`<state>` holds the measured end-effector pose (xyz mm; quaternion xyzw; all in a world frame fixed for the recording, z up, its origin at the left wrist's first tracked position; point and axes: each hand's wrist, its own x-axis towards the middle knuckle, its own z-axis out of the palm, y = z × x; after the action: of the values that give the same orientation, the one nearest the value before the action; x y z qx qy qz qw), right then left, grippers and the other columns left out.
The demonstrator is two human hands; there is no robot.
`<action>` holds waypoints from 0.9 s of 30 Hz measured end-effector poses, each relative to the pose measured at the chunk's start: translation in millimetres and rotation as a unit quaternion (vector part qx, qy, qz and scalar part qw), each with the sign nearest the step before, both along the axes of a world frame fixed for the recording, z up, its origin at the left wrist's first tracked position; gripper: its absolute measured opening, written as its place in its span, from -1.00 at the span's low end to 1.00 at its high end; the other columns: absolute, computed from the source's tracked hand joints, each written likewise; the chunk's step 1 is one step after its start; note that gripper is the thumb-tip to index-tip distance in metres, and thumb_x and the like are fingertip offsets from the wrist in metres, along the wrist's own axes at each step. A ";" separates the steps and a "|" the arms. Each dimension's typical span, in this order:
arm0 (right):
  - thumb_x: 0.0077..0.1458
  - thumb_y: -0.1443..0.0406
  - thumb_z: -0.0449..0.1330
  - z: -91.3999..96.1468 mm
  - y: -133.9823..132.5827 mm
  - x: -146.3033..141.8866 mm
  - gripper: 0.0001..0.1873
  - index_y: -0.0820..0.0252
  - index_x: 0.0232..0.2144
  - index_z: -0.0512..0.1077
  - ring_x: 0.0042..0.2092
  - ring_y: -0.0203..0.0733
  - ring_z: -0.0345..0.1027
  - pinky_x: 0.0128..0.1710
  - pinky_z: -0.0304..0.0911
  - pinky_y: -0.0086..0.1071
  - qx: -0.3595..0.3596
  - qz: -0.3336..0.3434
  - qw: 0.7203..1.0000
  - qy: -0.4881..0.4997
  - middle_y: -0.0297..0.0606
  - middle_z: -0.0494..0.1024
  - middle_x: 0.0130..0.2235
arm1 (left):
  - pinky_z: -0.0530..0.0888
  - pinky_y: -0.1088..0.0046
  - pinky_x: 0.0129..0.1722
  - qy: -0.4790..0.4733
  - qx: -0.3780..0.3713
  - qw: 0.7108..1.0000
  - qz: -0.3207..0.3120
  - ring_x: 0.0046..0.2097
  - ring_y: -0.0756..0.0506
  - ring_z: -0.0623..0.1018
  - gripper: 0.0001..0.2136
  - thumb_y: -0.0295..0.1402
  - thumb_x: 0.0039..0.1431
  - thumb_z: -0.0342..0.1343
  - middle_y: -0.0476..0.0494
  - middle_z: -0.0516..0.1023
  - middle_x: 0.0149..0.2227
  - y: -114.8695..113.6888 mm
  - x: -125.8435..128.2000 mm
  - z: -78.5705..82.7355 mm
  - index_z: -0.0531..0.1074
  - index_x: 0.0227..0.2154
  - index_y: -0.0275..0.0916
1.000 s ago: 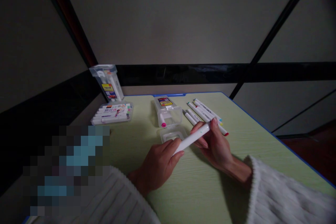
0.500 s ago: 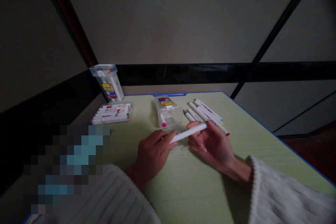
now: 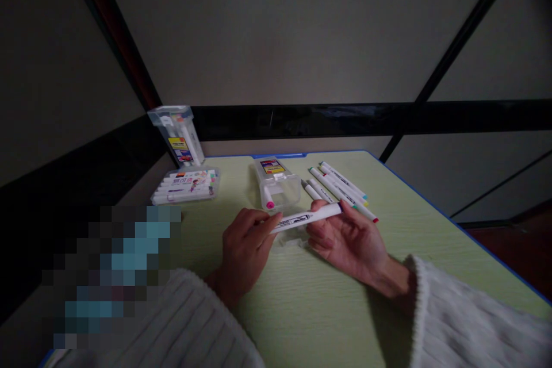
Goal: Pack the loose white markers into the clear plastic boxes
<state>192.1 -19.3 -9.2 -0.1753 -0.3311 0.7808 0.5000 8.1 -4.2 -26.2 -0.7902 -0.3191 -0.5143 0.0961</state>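
Note:
A white marker [image 3: 302, 219] with black print and a dark end spans the gap between my hands, tilted slightly up to the right. My left hand [image 3: 248, 247] pinches its left end. Fingers and thumb of my right hand [image 3: 351, 244] close on its dark right end. Just beyond lies a clear plastic case [image 3: 287, 192] with a yellow label and one pink-ended marker [image 3: 269, 199] inside. A clear plastic piece [image 3: 291, 240], perhaps the lid, shows partly beneath the held marker. To the right, several white markers [image 3: 338, 184] lie loosely side by side, some partly hidden by my right hand.
At the back left of the pale green table [image 3: 314, 310] stands an upright clear marker case [image 3: 183, 138]. Before it lies a flat clear box of markers [image 3: 185, 187]. A panelled wall [image 3: 280, 40] rises behind the blue table edge. A pixelated patch covers the left side.
The held marker has turned about its length, so its black print and dark end now show. My left hand has shifted slightly left; more of the clear piece beneath is visible.

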 end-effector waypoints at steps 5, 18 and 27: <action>-0.02 0.07 0.07 1.9 -1.8 -2.0 -0.70 0.17 -0.39 0.39 -0.61 -0.37 -0.03 -0.59 -0.02 -0.47 0.031 -0.001 1.000 -0.002 -0.42 0.20 -0.62 | 0.42 0.50 -0.42 -0.027 -0.022 0.999 0.007 -0.38 -0.01 0.42 -0.82 -0.49 0.02 0.14 -0.07 0.43 -0.38 1.6 -0.8 -2.4 0.45 -0.27 -0.22; -0.02 0.05 0.07 8.2 -4.2 1.0 -0.69 0.13 -0.42 0.41 -0.63 -0.38 -0.05 -0.63 -0.06 -0.47 0.095 -0.097 0.990 -0.026 -0.42 0.17 -0.65 | 0.33 0.59 -0.51 -0.141 -0.130 0.981 0.033 -0.48 0.08 0.30 -0.77 -0.47 -0.03 0.19 0.01 0.35 -0.35 -1.1 3.0 6.1 0.36 -0.27 -0.23; -0.05 0.04 0.11 11.8 -5.2 -1.0 -0.68 0.15 -0.46 0.46 -0.67 -0.41 -0.11 -0.67 -0.14 -0.47 0.099 -0.185 0.976 -0.049 -0.43 0.18 -0.69 | 0.39 0.59 -0.48 -0.201 -0.181 0.963 0.003 -0.33 0.03 0.41 -0.76 -0.48 -0.02 0.16 -0.06 0.37 -0.26 2.2 5.6 -0.8 0.33 -0.25 -0.22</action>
<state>191.1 -24.5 2.6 -0.2211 -0.3927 0.6284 0.6341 13.7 -1.9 -27.0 -0.6737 -0.4219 -0.5961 -0.1131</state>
